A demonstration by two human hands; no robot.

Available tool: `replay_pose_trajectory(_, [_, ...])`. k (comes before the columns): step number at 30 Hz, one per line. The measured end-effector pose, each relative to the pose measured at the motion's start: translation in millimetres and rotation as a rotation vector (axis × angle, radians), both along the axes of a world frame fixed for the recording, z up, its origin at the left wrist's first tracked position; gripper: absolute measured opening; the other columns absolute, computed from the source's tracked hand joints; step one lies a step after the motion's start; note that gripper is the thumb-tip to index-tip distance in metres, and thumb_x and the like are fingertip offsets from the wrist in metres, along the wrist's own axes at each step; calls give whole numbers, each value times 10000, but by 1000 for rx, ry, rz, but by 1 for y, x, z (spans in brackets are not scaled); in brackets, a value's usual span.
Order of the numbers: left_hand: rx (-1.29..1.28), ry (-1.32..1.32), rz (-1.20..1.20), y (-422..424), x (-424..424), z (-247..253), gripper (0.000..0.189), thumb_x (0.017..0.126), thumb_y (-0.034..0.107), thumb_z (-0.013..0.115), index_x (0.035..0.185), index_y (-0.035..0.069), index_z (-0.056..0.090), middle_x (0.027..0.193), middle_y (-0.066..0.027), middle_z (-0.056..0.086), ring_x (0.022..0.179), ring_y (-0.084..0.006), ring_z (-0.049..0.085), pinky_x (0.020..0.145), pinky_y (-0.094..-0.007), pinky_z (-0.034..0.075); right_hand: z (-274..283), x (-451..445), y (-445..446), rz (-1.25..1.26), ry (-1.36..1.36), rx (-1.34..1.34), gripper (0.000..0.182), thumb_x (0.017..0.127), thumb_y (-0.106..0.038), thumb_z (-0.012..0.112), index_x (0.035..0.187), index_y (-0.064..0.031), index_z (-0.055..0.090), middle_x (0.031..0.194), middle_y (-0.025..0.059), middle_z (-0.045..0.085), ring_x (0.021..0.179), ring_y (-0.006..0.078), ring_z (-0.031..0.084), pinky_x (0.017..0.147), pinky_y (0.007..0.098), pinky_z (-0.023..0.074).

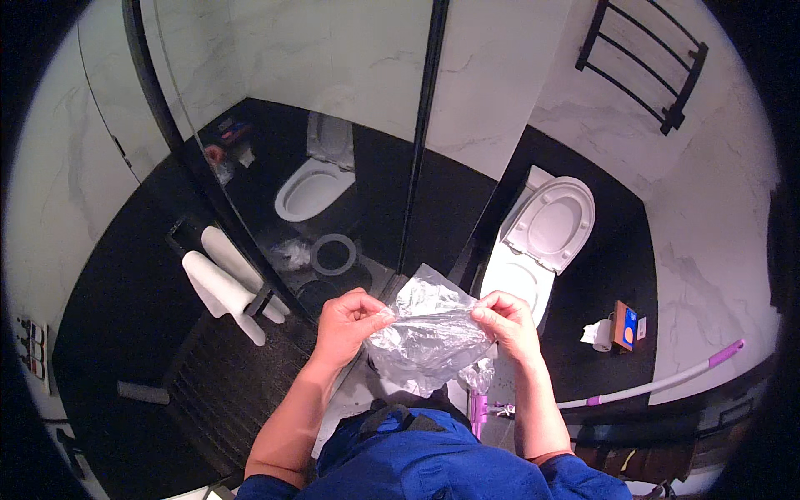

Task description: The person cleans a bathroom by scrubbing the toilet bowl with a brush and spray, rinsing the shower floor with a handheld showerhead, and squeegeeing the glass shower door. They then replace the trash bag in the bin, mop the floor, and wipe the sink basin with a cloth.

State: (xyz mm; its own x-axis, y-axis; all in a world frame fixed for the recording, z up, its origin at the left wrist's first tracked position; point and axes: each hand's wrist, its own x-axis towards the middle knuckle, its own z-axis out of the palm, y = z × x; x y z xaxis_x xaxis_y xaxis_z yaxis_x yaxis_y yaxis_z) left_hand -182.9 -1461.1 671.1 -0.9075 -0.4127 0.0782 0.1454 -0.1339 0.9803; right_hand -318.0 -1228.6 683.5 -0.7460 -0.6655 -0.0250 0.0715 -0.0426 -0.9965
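Note:
My left hand (355, 326) pinches one side of a clear plastic bag (431, 337) between thumb and fingers. The other side of the bag is gripped the same way by my right hand (509, 322). Crumpled and creased, the bag stretches between both hands in front of my waist, with a loose corner pointing up. Below and right of it lies another piece of crumpled clear plastic (478, 375), beside the purple head of a mop (479, 409).
A white toilet (522, 269) with raised lid stands ahead right. The mop's handle (681, 375) slants right. Glass shower framing (415, 162) rises ahead, and white towels (219, 284) hang left. A toilet roll (601, 335) and towel rack (644, 69) are on the right.

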Motion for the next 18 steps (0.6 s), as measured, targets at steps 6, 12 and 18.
replay_pose_trajectory(6, [97, -28, -45, -10, 3, 1, 41, 752, 23, 676, 773, 0, 650, 741, -17, 597, 688, -78, 540, 638, -214, 422, 6, 3, -4, 56, 1, 28, 127, 807, -135, 679, 876, -44, 624, 711, -20, 587, 580, 33, 500, 502, 179, 397])
replay_pose_trajectory(12, [30, -65, -81, -14, 1, -4, 120, 763, 42, 664, 867, -19, 662, 738, -24, 596, 674, -90, 543, 642, -215, 430, -1, -4, -6, 18, 25, -6, 124, 778, -102, 700, 856, -51, 619, 731, -14, 607, 609, 35, 521, 516, 175, 399])
replay_pose_trajectory(18, [164, -69, -203, -23, 3, -8, 349, 727, -12, 663, 1070, -8, 600, 934, -72, 624, 838, -115, 588, 766, -238, 473, -2, -3, -7, 57, -67, -58, 163, 737, -74, 728, 853, -65, 614, 740, -15, 619, 616, 37, 528, 522, 177, 398])
